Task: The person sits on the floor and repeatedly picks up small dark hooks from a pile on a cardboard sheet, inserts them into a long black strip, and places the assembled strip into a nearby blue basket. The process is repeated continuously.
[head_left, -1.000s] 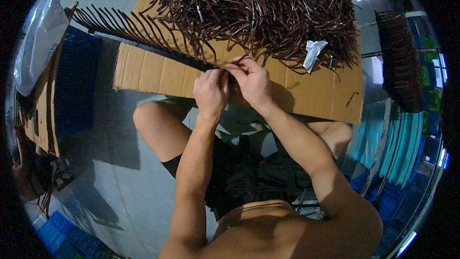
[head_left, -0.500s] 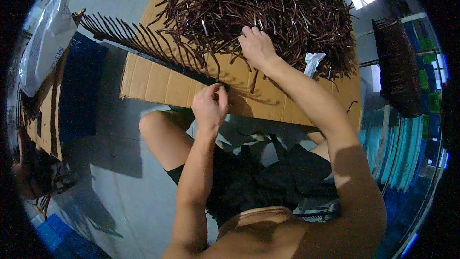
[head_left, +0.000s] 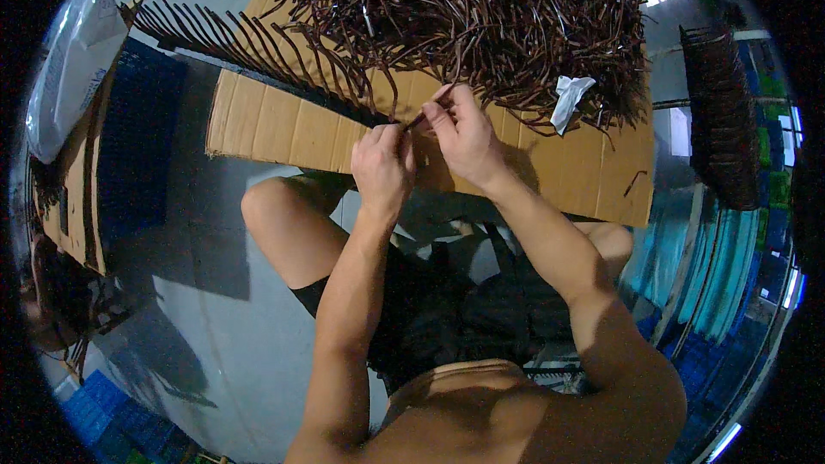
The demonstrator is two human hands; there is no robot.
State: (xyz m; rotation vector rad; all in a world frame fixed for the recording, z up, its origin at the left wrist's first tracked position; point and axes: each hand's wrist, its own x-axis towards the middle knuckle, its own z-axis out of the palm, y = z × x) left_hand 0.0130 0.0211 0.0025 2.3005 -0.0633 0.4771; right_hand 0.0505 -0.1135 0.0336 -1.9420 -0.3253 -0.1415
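Note:
My left hand (head_left: 382,170) is closed on the near end of a long dark strip (head_left: 301,90), which runs away to the upper left with a row of thin curved brown rods standing along it. Just to its right, my right hand (head_left: 468,139) pinches a short brown rod (head_left: 418,120), whose lower end meets the left fingertips at the end of the strip. Whether that rod is seated in the strip is hidden by the fingers. Beyond both hands lies a big tangled heap of similar bent brown rods (head_left: 481,17).
The heap lies on a cardboard sheet (head_left: 567,185) above my knees. A crumpled white paper (head_left: 571,101) and one loose rod (head_left: 634,182) are on its right. At far left hangs a clear plastic bag (head_left: 73,77); at right are a dark bristly bundle (head_left: 722,112) and turquoise panels (head_left: 705,266).
My right hand has come back from the heap toward the left hand, now with a brown rod in its fingers. My left hand stays at the strip's end.

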